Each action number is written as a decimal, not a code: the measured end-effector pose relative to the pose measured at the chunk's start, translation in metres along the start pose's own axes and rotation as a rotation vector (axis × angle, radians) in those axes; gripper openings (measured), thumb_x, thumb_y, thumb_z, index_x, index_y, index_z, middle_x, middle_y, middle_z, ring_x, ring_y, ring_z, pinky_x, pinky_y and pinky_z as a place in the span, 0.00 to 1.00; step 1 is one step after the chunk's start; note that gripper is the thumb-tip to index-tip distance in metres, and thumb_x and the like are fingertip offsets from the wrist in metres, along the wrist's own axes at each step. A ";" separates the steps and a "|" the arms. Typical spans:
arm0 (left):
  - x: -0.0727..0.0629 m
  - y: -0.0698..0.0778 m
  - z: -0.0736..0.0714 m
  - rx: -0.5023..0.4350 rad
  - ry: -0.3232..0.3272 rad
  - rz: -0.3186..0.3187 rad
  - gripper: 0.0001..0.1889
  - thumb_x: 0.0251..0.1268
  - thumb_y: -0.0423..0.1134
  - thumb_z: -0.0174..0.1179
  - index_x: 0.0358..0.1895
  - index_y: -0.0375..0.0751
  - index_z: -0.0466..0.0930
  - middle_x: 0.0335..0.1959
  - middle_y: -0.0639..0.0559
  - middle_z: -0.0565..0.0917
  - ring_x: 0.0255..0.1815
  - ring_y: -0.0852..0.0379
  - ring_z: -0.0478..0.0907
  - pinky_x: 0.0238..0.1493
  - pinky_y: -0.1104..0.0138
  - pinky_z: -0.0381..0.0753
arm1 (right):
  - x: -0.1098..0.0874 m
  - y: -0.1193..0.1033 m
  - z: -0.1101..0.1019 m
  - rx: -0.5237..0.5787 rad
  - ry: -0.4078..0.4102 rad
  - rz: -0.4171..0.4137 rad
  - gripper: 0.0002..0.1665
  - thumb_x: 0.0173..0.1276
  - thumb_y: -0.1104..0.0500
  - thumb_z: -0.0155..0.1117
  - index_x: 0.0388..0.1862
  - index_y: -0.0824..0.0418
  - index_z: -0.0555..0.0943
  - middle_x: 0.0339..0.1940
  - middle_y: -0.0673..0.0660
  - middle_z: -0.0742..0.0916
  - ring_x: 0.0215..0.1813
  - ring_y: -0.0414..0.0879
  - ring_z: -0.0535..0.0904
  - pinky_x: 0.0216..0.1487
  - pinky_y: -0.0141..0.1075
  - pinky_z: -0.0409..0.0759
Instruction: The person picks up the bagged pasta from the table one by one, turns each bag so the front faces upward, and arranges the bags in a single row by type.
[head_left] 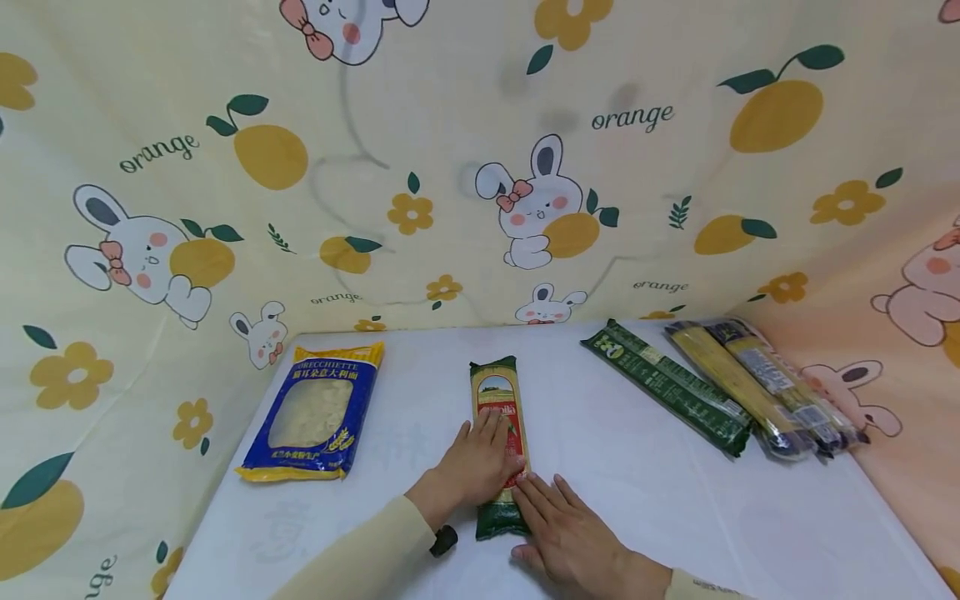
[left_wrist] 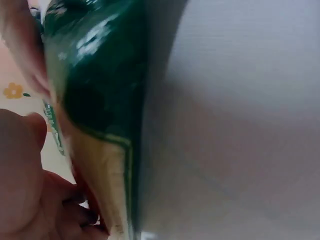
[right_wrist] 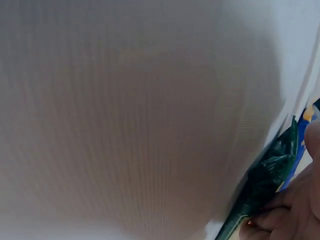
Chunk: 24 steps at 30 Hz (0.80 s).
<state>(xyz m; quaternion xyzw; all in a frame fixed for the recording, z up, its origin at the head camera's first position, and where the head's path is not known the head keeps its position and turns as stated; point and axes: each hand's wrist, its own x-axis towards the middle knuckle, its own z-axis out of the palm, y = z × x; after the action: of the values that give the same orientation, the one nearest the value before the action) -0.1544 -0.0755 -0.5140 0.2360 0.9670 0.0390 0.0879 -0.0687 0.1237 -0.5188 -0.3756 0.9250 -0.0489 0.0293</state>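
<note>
A long pasta packet with green ends and a red and yellow label lies lengthwise in the middle of the table. My left hand rests across the front of it, fingers extended over the label. At the packet's lower right edge, the fingertips of my right hand touch it while the palm stays low beside it. In the left wrist view, the packet's green end looms close, with my left hand against its side. The right wrist view catches the green end near my right fingers.
A blue and yellow orecchiette bag lies on the left of the white table. To the right are a green packet and clear packs of long pasta, lying slantwise. A printed cloth stands behind the table.
</note>
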 end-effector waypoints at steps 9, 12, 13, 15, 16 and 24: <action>0.009 -0.011 -0.001 0.040 0.010 -0.022 0.39 0.85 0.60 0.42 0.82 0.32 0.57 0.84 0.36 0.60 0.86 0.39 0.54 0.82 0.45 0.59 | 0.020 0.001 0.002 -0.102 0.022 -0.009 0.42 0.85 0.34 0.44 0.80 0.63 0.69 0.82 0.58 0.73 0.83 0.52 0.66 0.79 0.56 0.67; 0.012 -0.020 -0.001 0.039 0.011 -0.040 0.38 0.85 0.60 0.43 0.83 0.33 0.57 0.84 0.37 0.60 0.87 0.40 0.53 0.83 0.44 0.57 | 0.031 -0.001 0.003 -0.122 0.042 -0.014 0.40 0.85 0.36 0.46 0.79 0.64 0.70 0.81 0.58 0.74 0.82 0.52 0.68 0.78 0.55 0.68; 0.012 -0.024 0.000 0.038 0.010 -0.045 0.38 0.85 0.60 0.43 0.83 0.34 0.56 0.85 0.37 0.59 0.87 0.40 0.53 0.83 0.43 0.55 | 0.035 -0.002 0.003 -0.120 0.037 -0.015 0.40 0.85 0.36 0.46 0.80 0.64 0.70 0.81 0.58 0.74 0.82 0.52 0.67 0.78 0.55 0.68; 0.013 -0.033 0.000 0.037 0.009 -0.052 0.38 0.86 0.59 0.42 0.84 0.35 0.55 0.85 0.38 0.59 0.87 0.41 0.51 0.83 0.42 0.53 | 0.043 -0.004 0.003 -0.105 0.026 -0.018 0.40 0.85 0.37 0.47 0.80 0.64 0.69 0.82 0.58 0.73 0.83 0.53 0.66 0.79 0.55 0.67; 0.013 -0.038 0.000 0.040 0.007 -0.056 0.38 0.86 0.59 0.42 0.84 0.35 0.55 0.85 0.38 0.58 0.87 0.41 0.51 0.84 0.42 0.53 | 0.048 -0.005 0.004 -0.098 0.017 -0.017 0.40 0.85 0.37 0.47 0.81 0.64 0.68 0.82 0.59 0.72 0.83 0.53 0.66 0.79 0.56 0.66; 0.008 -0.072 -0.004 0.043 -0.045 -0.109 0.39 0.85 0.60 0.42 0.86 0.38 0.50 0.88 0.41 0.52 0.89 0.43 0.44 0.85 0.41 0.44 | 0.082 -0.014 0.009 -0.067 -0.052 -0.021 0.41 0.86 0.37 0.43 0.85 0.61 0.61 0.86 0.56 0.65 0.87 0.50 0.59 0.83 0.54 0.60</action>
<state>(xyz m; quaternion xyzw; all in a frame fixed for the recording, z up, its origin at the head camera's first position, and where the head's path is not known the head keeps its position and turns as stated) -0.1947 -0.1355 -0.5193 0.1858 0.9768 0.0083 0.1064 -0.1173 0.0562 -0.5274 -0.3871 0.9211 -0.0086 0.0403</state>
